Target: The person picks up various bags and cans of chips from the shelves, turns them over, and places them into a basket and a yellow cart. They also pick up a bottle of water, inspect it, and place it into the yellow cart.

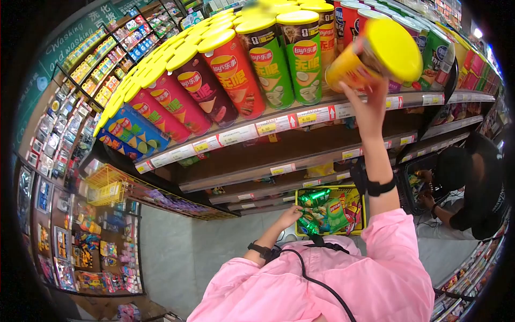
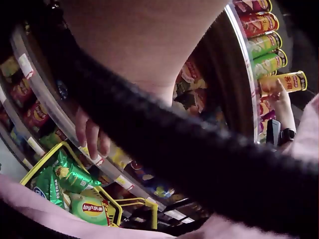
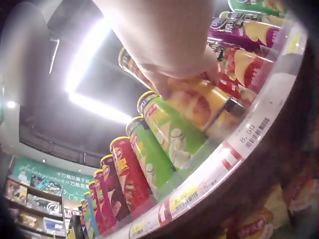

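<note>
My right hand point(image 1: 367, 102) grips an orange-yellow can of chips point(image 1: 351, 67) with a yellow lid, tilted at the front of the top shelf. In the right wrist view the same can point(image 3: 199, 102) leans over the shelf's price strip, beside a green can point(image 3: 172, 129). My left hand point(image 1: 290, 214) hangs low with loosely curled fingers, holding nothing. Its fingers point(image 2: 92, 137) show in the left wrist view above a yellow-rimmed basket point(image 1: 331, 187). Inside the basket lie shiny green packets point(image 1: 314, 197) and a light green Lay's bag point(image 1: 336, 214).
Rows of Lay's cans point(image 1: 230, 70) with yellow lids fill the top shelf, edged by a price strip point(image 1: 257, 129). Lower shelves point(image 1: 268, 155) run beneath. At the right a person in black point(image 1: 477, 188) crouches beside a dark basket point(image 1: 410, 201). A yellow wire rack point(image 1: 107, 185) stands left.
</note>
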Demonstrator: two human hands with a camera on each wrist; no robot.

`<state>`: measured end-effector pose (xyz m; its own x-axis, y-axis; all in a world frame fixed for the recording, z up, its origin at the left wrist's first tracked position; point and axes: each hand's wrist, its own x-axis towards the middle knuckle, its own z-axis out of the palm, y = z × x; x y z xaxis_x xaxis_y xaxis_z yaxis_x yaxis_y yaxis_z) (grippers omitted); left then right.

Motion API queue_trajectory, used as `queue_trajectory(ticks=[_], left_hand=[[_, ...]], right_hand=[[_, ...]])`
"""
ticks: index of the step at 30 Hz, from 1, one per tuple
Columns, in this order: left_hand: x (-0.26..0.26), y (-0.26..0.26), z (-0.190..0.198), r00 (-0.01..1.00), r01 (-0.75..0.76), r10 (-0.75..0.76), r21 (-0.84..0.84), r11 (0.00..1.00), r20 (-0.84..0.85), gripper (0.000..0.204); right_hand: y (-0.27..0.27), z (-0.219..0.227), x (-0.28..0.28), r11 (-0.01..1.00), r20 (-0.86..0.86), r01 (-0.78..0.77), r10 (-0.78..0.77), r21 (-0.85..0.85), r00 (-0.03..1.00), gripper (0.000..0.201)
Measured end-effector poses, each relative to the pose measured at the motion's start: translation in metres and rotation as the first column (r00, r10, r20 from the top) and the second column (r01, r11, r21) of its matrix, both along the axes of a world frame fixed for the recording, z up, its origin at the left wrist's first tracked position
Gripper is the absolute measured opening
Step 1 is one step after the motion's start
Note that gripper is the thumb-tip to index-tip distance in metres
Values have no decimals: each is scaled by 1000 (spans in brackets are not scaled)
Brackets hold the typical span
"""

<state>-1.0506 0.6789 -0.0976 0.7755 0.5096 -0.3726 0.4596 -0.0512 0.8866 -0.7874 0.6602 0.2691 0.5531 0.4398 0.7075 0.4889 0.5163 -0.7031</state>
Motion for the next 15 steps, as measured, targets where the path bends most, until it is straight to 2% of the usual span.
queue_trajectory(ticks=[1, 2, 3, 4, 5, 6, 7, 8, 9, 10, 11, 12, 13, 15], left_hand=[[2, -1, -3, 999, 13, -13, 15, 1000, 38, 37], [3, -4, -7, 997, 26, -28, 28, 999, 76, 37], [6, -10, 1, 997, -6, 3, 40, 999, 80, 37], [11, -15, 20, 996, -37, 33, 51, 998, 83, 37], [16, -16, 30, 994, -67, 61, 63, 996, 88, 37], [18, -14, 24, 997, -14, 4, 129, 992, 79, 53], [23, -15, 30, 988, -72, 64, 55, 996, 138, 60], [27, -17, 38, 973, -126, 128, -23, 992, 190, 68], [30, -20, 48, 953, -177, 197, -105, 979, 232, 76], [34, -21, 63, 947, -167, 179, -69, 984, 266, 83], [37, -20, 75, 942, -156, 159, -32, 987, 296, 91], [38, -18, 78, 943, -136, 129, 2, 991, 305, 97], [39, -18, 84, 947, -108, 92, 36, 994, 308, 97], [44, -22, 99, 949, -45, 10, 106, 993, 316, 99]], right_hand=[[-11, -3, -4, 996, -30, -71, 69, -60, 997, 54], [-18, -13, -2, 967, -224, -255, 249, -1, 942, 55], [-23, -31, 2, 906, -398, -414, 413, 89, 819, 55], [-29, -40, 1, 861, -460, -489, 493, 139, 738, 58], [-39, -44, -8, 855, -364, -514, 502, 73, 784, 60], [-50, -47, -18, 871, -188, -489, 474, -38, 860, 62], [-60, -54, -24, 895, 5, -430, 434, -116, 901, 65], [-70, -68, -32, 736, -463, -677, 593, -21, 659, 64], [-75, -99, -32, 782, -316, -604, 540, -155, 780, 63], [-79, -130, -33, 828, -149, -494, 471, -264, 870, 61], [-87, -149, -33, 805, -43, -396, 422, -442, 906, 59], [-97, -203, -31, 648, -350, -499, 357, -575, 866, 56], [-105, -194, -41, 660, -552, -607, 333, -443, 764, 57], [-109, -255, -31, 554, -312, -448, 326, -702, 892, 61]])
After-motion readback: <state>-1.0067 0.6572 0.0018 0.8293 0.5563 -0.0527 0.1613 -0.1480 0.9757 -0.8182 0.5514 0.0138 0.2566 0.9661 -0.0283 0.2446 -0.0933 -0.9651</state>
